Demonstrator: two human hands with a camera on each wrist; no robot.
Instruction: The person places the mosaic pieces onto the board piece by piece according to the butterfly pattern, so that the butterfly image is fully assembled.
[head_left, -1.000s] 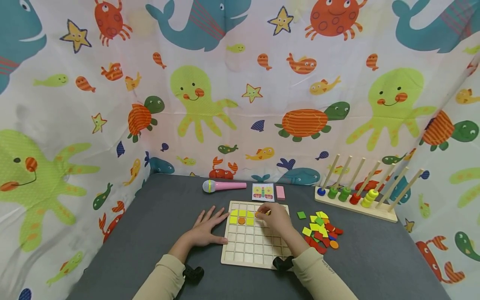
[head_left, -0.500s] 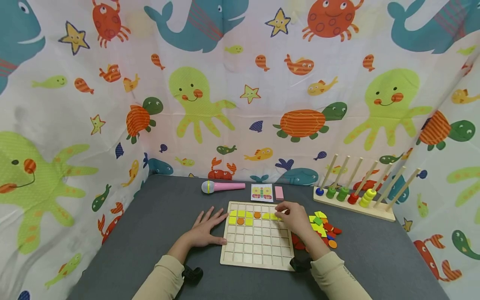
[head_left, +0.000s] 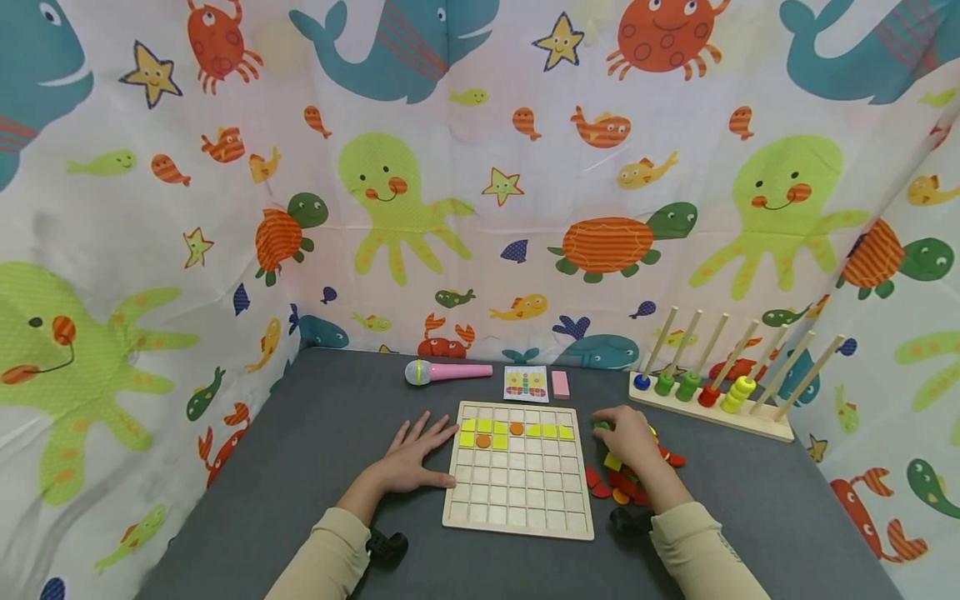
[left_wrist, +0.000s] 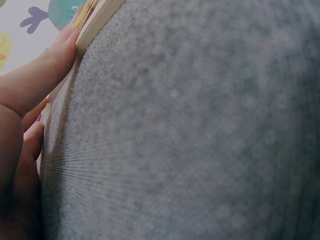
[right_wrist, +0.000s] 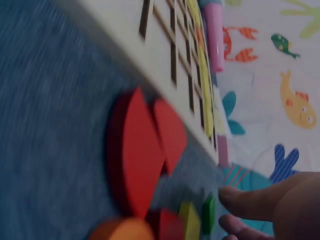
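Observation:
A wooden grid board [head_left: 517,500] lies on the dark cloth, with yellow tiles [head_left: 550,431] and orange discs [head_left: 517,428] in its upper rows. My left hand [head_left: 412,458] rests spread on the cloth at the board's left side; its thumb [left_wrist: 60,47] touches the wooden edge. To the right of the board, my right hand [head_left: 628,435] is over the loose pieces, fingertips close by a green tile [right_wrist: 209,214]. Thumb and fingers are parted in the right wrist view. Red pieces [right_wrist: 137,155] lie between that hand and the board; the hand covers part of the pile.
Behind the board lie a pink toy microphone [head_left: 457,372], a butterfly pattern card [head_left: 526,384] and a pink block [head_left: 560,385]. A wooden peg stand [head_left: 712,408] with coloured rings is at the back right. A sea-animal curtain [head_left: 480,208] encloses the table's back and sides.
My right hand has moved from over the board to the loose pieces at the right. The yellow tiles at the right end of the upper row are now uncovered. My left hand stays put.

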